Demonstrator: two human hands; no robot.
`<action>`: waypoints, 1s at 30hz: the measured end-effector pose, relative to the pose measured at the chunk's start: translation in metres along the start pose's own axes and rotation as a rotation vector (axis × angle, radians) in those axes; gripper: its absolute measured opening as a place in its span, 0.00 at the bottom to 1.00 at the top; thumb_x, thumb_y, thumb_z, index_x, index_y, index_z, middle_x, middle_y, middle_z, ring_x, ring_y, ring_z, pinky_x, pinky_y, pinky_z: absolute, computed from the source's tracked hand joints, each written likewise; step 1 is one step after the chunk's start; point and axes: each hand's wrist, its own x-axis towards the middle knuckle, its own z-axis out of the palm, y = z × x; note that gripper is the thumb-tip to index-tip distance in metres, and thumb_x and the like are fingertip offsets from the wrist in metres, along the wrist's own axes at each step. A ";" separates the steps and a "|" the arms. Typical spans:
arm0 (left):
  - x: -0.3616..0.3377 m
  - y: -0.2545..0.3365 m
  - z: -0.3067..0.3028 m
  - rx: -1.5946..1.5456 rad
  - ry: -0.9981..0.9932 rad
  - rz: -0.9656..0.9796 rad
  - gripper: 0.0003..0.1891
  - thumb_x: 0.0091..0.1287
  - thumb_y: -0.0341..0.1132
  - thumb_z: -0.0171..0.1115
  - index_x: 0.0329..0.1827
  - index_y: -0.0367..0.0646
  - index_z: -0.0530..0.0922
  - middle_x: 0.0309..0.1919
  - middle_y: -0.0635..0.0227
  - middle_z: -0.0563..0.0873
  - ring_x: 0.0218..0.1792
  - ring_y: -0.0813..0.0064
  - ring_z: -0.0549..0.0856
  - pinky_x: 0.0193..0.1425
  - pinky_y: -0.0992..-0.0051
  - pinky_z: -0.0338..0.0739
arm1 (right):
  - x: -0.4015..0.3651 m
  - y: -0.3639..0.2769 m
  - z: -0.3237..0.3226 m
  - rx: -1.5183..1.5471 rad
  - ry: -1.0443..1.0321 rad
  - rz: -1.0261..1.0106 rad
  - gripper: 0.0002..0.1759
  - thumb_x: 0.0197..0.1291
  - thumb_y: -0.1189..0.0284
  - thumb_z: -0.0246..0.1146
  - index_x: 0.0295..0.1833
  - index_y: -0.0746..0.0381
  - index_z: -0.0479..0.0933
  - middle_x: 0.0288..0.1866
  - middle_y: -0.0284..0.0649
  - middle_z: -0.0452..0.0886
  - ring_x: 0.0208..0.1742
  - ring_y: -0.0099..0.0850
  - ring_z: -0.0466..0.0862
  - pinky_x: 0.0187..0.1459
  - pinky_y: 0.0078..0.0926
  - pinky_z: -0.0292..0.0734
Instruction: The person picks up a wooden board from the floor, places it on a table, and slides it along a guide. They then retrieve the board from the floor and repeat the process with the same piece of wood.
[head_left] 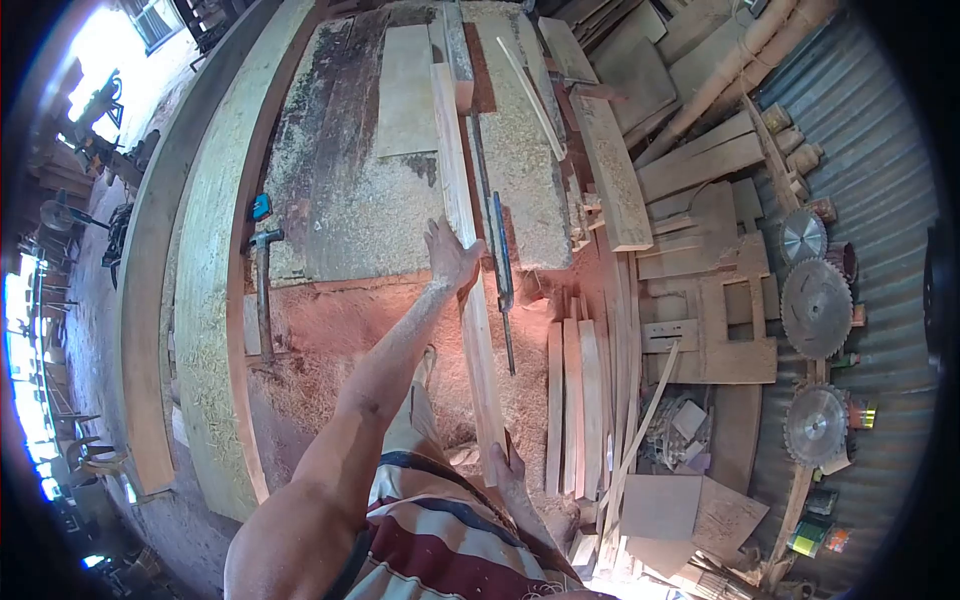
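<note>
A long, pale wooden batten (455, 160) runs away from my body, its far part over the workbench (340, 210). My left hand (455, 260) is closed across the batten at the bench's near edge, fingers on one side and thumb on the other. Close to my waist, my right hand (508, 475) grips the near end of the same batten; part of that hand is hidden behind the wood. Just right of my left hand lies a blue and black tool (502, 255) by a long dark metal bar (484, 165).
A hammer (263, 290) lies at left beside thick planks (210, 290). Cut boards (570, 410) stand at right, near a thick board (612, 175). Circular saw blades (817, 308) hang along the corrugated wall (890, 260). Sawdust covers the floor (335, 340).
</note>
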 end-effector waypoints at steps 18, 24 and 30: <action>0.055 -0.007 0.006 -0.020 0.049 0.034 0.53 0.62 0.46 0.74 0.79 0.21 0.53 0.75 0.16 0.60 0.81 0.23 0.54 0.88 0.42 0.43 | 0.046 -0.023 0.020 -0.030 0.102 -0.024 0.35 0.78 0.55 0.63 0.85 0.52 0.66 0.64 0.38 0.84 0.60 0.26 0.82 0.64 0.27 0.78; 0.078 -0.006 0.006 -0.017 0.044 -0.007 0.52 0.62 0.45 0.75 0.79 0.23 0.54 0.76 0.17 0.59 0.81 0.22 0.53 0.87 0.42 0.45 | 0.065 -0.038 0.026 -0.151 0.124 -0.082 0.34 0.78 0.54 0.63 0.83 0.54 0.68 0.67 0.40 0.84 0.65 0.29 0.82 0.68 0.30 0.76; 0.099 -0.007 0.004 -0.031 0.036 -0.007 0.52 0.61 0.45 0.75 0.80 0.24 0.55 0.78 0.20 0.58 0.81 0.22 0.54 0.88 0.44 0.47 | 0.083 -0.042 0.029 -0.125 0.115 -0.027 0.34 0.78 0.56 0.63 0.82 0.59 0.69 0.70 0.41 0.83 0.68 0.29 0.80 0.70 0.30 0.73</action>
